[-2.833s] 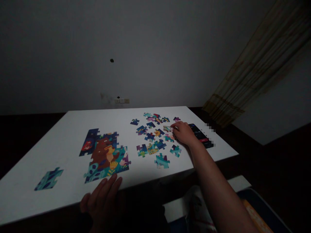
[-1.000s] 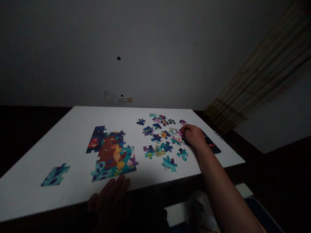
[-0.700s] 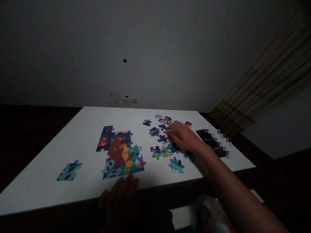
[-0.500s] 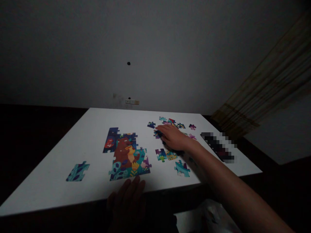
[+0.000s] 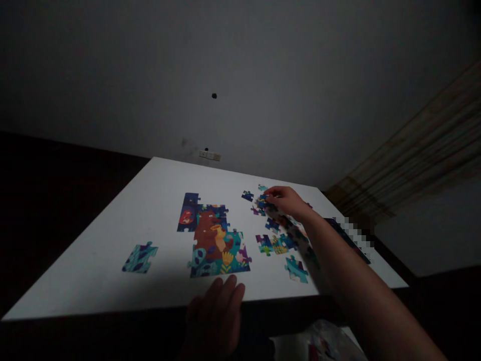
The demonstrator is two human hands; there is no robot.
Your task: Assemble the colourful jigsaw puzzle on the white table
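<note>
My right hand (image 5: 287, 200) reaches over the loose pile, fingertips pinched on a jigsaw puzzle piece (image 5: 262, 201) with dark blue and yellow on it. Part of the pile lies hidden under this hand and forearm. My left hand (image 5: 218, 311) rests at the table's near edge, fingers stretched out and holding nothing. Just beyond those fingers lies the partly joined puzzle (image 5: 213, 238), showing a brown bear with a yellow jug. A strip with a red figure (image 5: 186, 216) adjoins its upper left side.
On the white table (image 5: 93, 260), a teal leaf-patterned piece (image 5: 140, 257) lies at the left. Joined pieces (image 5: 278, 244) and a teal piece (image 5: 296, 269) lie right of the bear. A dark, partly pixelated flat object (image 5: 347, 235) is near the right edge. A plastic bag (image 5: 330, 343) sits below.
My right hand has lifted from flat over the pieces to a pinch on one, uncovering some pieces beneath. The whole view has shifted and tilted slightly. My left hand stays by the edge.
</note>
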